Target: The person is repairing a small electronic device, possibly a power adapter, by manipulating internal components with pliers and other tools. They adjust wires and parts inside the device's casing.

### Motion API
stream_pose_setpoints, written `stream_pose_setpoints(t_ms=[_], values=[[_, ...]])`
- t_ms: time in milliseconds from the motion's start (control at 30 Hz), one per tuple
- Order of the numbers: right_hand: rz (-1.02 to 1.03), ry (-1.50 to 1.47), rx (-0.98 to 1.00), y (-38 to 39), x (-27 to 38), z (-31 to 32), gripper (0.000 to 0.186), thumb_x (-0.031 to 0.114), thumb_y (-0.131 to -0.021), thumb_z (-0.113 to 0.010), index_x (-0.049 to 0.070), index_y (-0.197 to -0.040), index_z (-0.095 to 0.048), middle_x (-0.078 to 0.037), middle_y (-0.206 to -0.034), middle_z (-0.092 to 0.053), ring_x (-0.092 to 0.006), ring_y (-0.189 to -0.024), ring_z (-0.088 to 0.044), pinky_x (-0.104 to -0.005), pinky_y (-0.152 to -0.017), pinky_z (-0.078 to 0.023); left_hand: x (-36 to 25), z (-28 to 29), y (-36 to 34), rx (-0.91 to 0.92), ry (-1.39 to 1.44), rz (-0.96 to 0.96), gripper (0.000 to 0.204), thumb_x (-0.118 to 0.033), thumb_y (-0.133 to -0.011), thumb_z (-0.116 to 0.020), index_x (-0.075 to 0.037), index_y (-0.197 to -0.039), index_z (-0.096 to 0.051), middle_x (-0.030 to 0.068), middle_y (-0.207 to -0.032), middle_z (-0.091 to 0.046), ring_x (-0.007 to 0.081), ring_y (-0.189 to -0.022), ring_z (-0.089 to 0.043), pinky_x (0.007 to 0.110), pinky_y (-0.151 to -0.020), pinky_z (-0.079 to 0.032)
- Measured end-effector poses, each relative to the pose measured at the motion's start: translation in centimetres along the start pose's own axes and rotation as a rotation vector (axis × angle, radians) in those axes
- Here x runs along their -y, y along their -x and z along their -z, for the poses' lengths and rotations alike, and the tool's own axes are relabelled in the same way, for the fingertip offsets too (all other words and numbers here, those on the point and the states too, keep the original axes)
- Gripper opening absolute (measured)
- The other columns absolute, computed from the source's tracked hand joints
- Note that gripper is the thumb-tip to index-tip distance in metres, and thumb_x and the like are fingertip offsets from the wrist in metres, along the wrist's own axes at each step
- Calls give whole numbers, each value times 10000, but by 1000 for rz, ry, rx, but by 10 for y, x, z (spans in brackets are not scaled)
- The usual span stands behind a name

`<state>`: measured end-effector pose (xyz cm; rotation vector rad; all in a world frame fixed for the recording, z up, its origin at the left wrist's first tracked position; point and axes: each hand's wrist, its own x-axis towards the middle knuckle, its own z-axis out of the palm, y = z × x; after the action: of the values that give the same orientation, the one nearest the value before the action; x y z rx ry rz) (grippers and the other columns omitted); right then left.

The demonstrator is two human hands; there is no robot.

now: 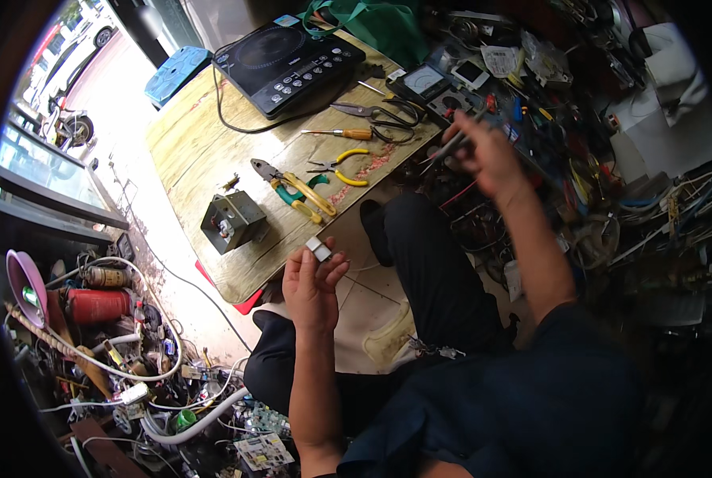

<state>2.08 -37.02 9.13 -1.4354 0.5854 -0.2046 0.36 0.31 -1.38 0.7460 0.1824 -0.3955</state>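
Observation:
Between the fingertips of my left hand (pixel 309 279) is a small white, block-shaped part (pixel 319 248), held just off the table's near edge. My right hand (pixel 490 155) is raised over the cluttered right side, fingers closed on slim grey tweezers (pixel 454 143), slightly blurred. On the wooden table (pixel 182 151), close to my left hand, lie pliers with green and yellow handles (pixel 298 191) and an open dark metal box (pixel 235 221). Small yellow-handled pliers (pixel 341 167), a screwdriver (pixel 340 133) and black-handled scissors (pixel 384 114) lie farther back.
A black induction cooker (pixel 280 60) with its cord sits at the table's back, beside a green bag (pixel 380 28). An analog multimeter (pixel 423 80) lies right of the table among tools and wires. Circuit boards (pixel 264 452), hoses and a red cylinder (pixel 98 306) crowd the lower left floor.

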Motion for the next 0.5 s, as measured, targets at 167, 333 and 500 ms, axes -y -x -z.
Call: stream_pose_setpoints(t_ms=[167, 333, 500], values=[[-20, 690, 194, -103, 43, 45, 445, 472, -1002, -839, 56, -882, -740, -41, -778, -678, -127, -664, -597, -327, -612, -472, 3, -13, -1, 20, -68, 14, 249, -197, -1184, -602, -16, -1356, -591, 253, -1338, -749, 306, -1046, -818, 428, -894, -702], [14, 1315, 432, -126, -6, 29, 559, 497, -917, -911, 0, -807, -677, -103, -785, -603, -216, -729, -580, -463, -709, -483, 4, -7, -3, 24, -86, 16, 279, -209, -1182, -609, -5, -1372, -591, 244, -1346, -746, 302, -1060, -815, 423, -910, -697], [-151, 1001, 431, -100, -75, 62, 383, 325, -1001, -850, 39, -829, -663, -33, -813, -636, -183, -732, -579, -431, -704, -473, -1, -8, 2, 50, -41, 36, 256, -204, -1168, -633, -34, -1356, -597, 240, -1365, -744, 331, -1093, -811, 441, -931, -689]])
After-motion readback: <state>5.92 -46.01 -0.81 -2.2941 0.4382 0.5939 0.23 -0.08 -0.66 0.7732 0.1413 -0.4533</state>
